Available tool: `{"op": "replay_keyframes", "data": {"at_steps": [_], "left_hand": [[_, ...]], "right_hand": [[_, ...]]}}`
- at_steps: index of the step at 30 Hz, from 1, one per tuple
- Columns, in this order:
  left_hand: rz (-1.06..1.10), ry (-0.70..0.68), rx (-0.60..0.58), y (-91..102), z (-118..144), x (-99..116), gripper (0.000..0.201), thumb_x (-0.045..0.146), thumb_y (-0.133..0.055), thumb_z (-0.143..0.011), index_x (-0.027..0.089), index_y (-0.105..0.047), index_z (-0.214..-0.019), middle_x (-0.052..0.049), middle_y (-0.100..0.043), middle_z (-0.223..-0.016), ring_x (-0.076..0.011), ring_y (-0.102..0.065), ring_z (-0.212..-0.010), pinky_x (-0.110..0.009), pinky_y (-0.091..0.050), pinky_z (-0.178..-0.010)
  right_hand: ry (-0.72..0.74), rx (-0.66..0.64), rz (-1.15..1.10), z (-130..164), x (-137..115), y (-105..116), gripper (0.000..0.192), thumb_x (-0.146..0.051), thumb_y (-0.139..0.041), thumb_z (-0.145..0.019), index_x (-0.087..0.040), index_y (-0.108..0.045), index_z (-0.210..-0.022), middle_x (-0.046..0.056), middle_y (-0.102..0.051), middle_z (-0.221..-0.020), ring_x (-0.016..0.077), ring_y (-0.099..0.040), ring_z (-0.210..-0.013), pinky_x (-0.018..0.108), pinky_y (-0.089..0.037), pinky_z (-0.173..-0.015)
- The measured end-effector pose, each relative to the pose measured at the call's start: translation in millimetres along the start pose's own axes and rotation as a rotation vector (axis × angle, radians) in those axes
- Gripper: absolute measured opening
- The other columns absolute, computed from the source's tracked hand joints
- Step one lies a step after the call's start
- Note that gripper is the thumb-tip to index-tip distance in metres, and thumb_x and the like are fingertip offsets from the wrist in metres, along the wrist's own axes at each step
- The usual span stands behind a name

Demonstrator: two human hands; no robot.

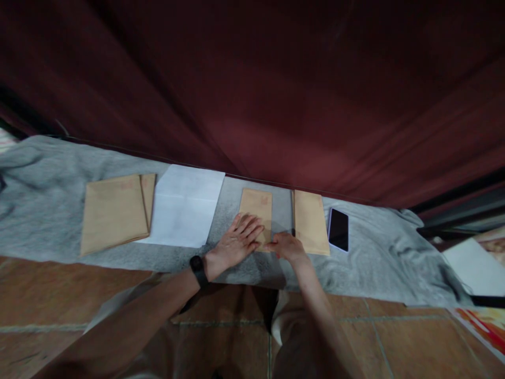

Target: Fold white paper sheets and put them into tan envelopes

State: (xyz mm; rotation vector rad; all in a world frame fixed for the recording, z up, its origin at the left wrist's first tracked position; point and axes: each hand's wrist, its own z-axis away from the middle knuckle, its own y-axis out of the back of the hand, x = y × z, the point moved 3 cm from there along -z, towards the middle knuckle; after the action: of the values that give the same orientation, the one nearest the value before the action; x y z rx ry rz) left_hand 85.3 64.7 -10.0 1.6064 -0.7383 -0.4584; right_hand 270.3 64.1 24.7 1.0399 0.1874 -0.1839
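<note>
Both hands [258, 243] flat, fingers spread, on the brown envelope [257, 209].

Single head-worn view, looking steeply down and forward, near the grey cloth [47, 210], dark red curtain [276, 95] beyond

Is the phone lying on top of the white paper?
No, the phone lies on the grey cloth, far from the white paper.
</note>
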Motion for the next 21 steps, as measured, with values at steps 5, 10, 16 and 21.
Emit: {"op": "replay_keyframes", "data": {"at_steps": [5,10,16,21], "left_hand": [[0.038,0.049,-0.006,1.4,6,-6,0.050,0.041,-0.040,-0.105,0.029,-0.044,-0.154,-0.003,-0.035,-0.167,-0.0268,-0.024,-0.156,-0.053,-0.007,-0.127],[0.020,0.122,-0.014,0.6,10,-10,0.053,0.044,-0.047,-0.103,0.035,-0.043,-0.155,-0.001,-0.033,-0.168,-0.0298,-0.024,-0.156,-0.056,-0.015,-0.125],[-0.024,0.272,-0.002,6.2,12,-9,0.064,0.053,-0.055,-0.097,0.027,-0.045,-0.155,-0.013,-0.032,-0.167,-0.0390,-0.033,-0.151,-0.059,-0.027,-0.119],[0.024,0.296,-0.038,14.9,13,-7,0.066,0.045,-0.059,-0.096,0.021,-0.043,-0.155,-0.017,-0.033,-0.166,-0.0352,-0.041,-0.146,-0.051,-0.035,-0.115]], "right_hand": [[0.014,-0.008,-0.043,3,1,0,0.028,-0.048,-0.062,-0.095,-0.025,-0.078,-0.091,0.002,-0.076,-0.077,0.0175,-0.071,-0.083,0.023,-0.042,-0.066],[0.018,0.023,-0.047,3,4,0,0.025,-0.045,-0.065,-0.094,-0.024,-0.077,-0.085,0.002,-0.077,-0.079,0.0187,-0.071,-0.085,0.024,-0.041,-0.067],[0.052,0.071,-0.185,8,7,-5,0.020,-0.035,-0.064,-0.093,-0.021,-0.075,-0.084,0.002,-0.074,-0.072,0.0189,-0.071,-0.084,0.024,-0.042,-0.070],[0.056,0.125,-0.418,8,11,-17,0.017,-0.034,-0.062,-0.093,-0.020,-0.073,-0.091,0.001,-0.074,-0.077,0.0159,-0.069,-0.076,0.023,-0.044,-0.068]]}}
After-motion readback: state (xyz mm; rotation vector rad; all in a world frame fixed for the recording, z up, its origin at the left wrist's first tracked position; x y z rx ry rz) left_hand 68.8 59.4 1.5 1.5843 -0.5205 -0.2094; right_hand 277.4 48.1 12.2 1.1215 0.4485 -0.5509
